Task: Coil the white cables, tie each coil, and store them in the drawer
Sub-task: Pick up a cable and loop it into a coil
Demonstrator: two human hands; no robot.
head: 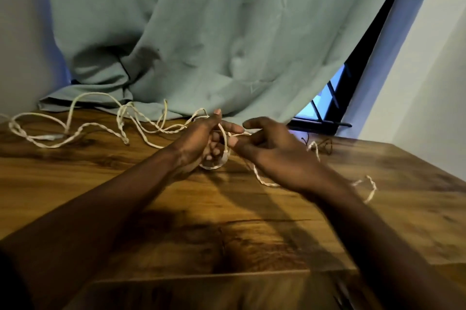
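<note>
A long white twisted cable (83,130) sprawls in loose loops over the back left of the wooden table (176,209). My left hand (201,138) holds a small coil of that cable (219,156) wound around its fingers, thumb raised. Just to its right, my right hand (272,148) pinches the strand leading into the coil. The cable's other stretch (365,183) trails from under my right hand toward the right. The drawer is hidden from this view.
A green curtain (201,32) hangs behind the table and bunches on its back edge. A dark window frame (335,108) shows at the right. Thin dark ties (325,146) lie near the back right. The table's front edge (201,275) runs below my arms.
</note>
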